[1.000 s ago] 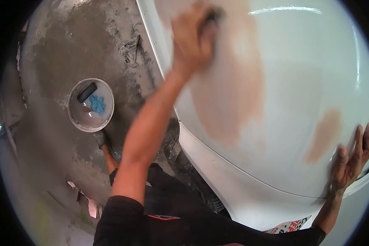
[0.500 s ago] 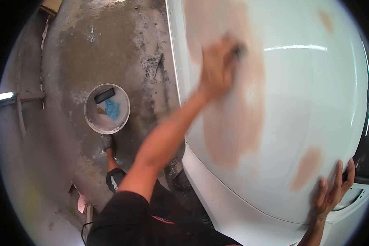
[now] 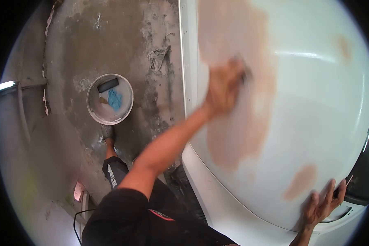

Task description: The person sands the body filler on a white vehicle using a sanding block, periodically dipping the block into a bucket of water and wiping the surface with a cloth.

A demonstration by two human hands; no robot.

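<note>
My left hand (image 3: 223, 88) is closed round a dark sanding block (image 3: 246, 76), mostly hidden by the fingers and blurred by motion. It presses on a large, worn reddish-brown patch (image 3: 240, 139) on the white car hood (image 3: 311, 106). My right hand (image 3: 322, 207) rests with spread fingers on the hood's lower right edge, near the dark windscreen base. Just left of that hand lies a smaller reddish-brown patch (image 3: 300, 182); another faint one (image 3: 344, 48) shows at the upper right.
A round bucket (image 3: 90, 112) stands on the stained concrete floor (image 3: 115, 45), holding cloudy water, a dark block (image 3: 108, 85) and a blue cloth (image 3: 115, 99). A crumpled grey scrap (image 3: 156, 58) lies between bucket and car. My foot (image 3: 107, 132) is beside the bucket.
My left hand has moved a little down the reddish-brown patch with the sanding block. My right hand stays on the hood edge. The view has shifted slightly.
</note>
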